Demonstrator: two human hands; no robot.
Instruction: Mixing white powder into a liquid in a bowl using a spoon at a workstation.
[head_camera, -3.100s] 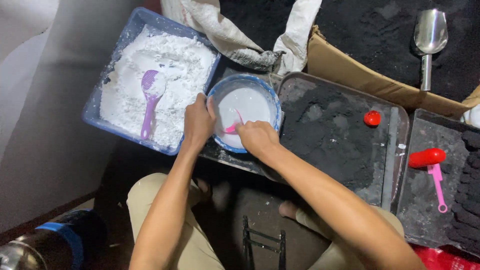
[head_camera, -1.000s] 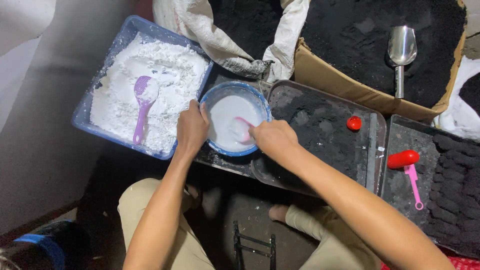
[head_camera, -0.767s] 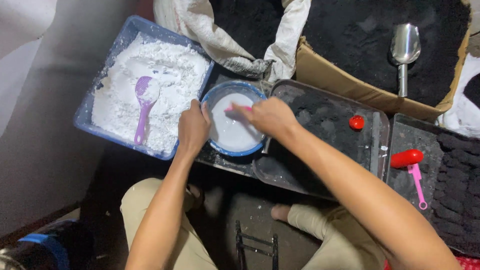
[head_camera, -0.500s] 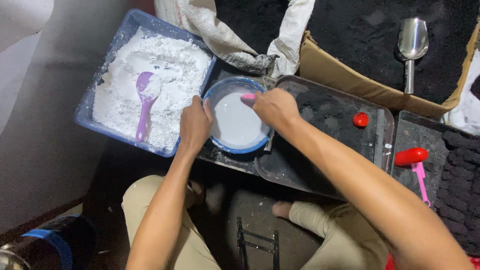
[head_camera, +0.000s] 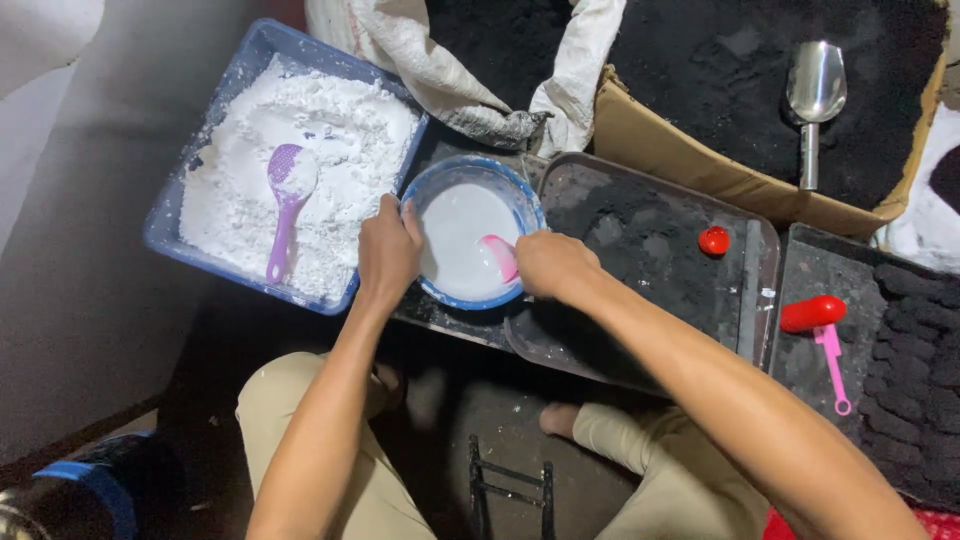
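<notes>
Pink spoon (head_camera: 499, 256), gripped in your right hand (head_camera: 553, 266), has swung back to the blue bowl's (head_camera: 432, 190) right edge; your left hand (head_camera: 388, 252) still clasps its left rim.

Small floor-level workshop: black powder box (head_camera: 700, 90) beyond the hands, white powder tub (head_camera: 290, 170) left, blackened trays (head_camera: 650, 240) right.

The person is wearing beige trousers (head_camera: 320, 470), smudged with white powder at 1 knee. Both arms are showing bare, with no sleeves, watch or rings. The left hand (head_camera: 388, 255) and right hand (head_camera: 552, 265) are wearing no gloves.
</notes>
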